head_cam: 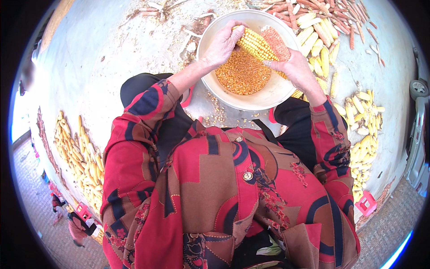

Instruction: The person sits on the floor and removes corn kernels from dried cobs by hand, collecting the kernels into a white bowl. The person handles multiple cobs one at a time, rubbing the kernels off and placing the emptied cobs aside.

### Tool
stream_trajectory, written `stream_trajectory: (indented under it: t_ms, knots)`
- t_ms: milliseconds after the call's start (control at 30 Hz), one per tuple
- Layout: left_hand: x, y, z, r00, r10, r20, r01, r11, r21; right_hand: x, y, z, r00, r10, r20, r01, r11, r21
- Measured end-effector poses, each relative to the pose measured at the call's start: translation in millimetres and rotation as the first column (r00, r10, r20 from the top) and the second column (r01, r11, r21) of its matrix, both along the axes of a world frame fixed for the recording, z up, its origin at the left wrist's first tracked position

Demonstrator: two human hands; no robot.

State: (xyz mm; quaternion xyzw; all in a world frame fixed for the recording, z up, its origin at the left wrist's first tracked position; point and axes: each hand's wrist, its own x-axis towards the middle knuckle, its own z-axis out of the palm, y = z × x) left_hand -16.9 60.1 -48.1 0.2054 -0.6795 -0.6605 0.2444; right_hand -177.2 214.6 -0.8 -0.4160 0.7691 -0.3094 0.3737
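Note:
Over a white round basin [285, 92], my left hand [222, 43] grips the upper left end of a yellow ear of corn [254, 43]. The ear slants down to the right, its rows of kernels largely full. My right hand [298, 70] is closed around a reddish stripped corncob [274, 41], which lies against the ear's right side. My right thumb rests on the lower part of the ear, and the palm hides that end. Loose corn kernels [243, 76] cover the basin's bottom below both hands.
Stripped cobs [322, 8] are heaped beyond the basin, beside husked ears [324, 60]. More ears lie right [364, 144] and left [79, 154]. A pink stool [366, 203] stands at right. People [79, 227] are at far left, a vehicle [418, 144] at far right.

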Motion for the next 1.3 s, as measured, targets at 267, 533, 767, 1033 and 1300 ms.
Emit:
stream_trajectory:
  t_ms: [267,533,767,1033,1300]
  knots:
    - [-0.1,-7.4,18.0,0.986,-0.038,0.164,0.033,0.999,0.034,3.4,-0.8,-0.9,0.996,-0.004,0.092,0.007,0.999,-0.035]
    - [2.9,-8.6,16.6,0.995,-0.038,0.095,0.031,0.996,0.081,2.2,-0.9,-1.0,0.996,0.002,0.085,0.000,1.000,-0.024]
    - [-2.0,-4.0,13.1,0.982,-0.057,0.180,0.051,0.998,0.040,2.3,-0.8,-1.0,1.000,0.006,-0.025,-0.006,1.000,0.021]
    - [1.1,-5.1,5.7,0.995,-0.039,0.094,0.030,0.995,0.096,2.8,-1.9,4.9,0.998,0.010,-0.066,-0.011,1.000,-0.005]
    - [-3.4,-6.5,7.9,0.992,-0.073,0.104,0.055,0.984,0.168,6.3,-3.5,12.4,0.994,0.003,-0.106,-0.005,1.000,-0.021]
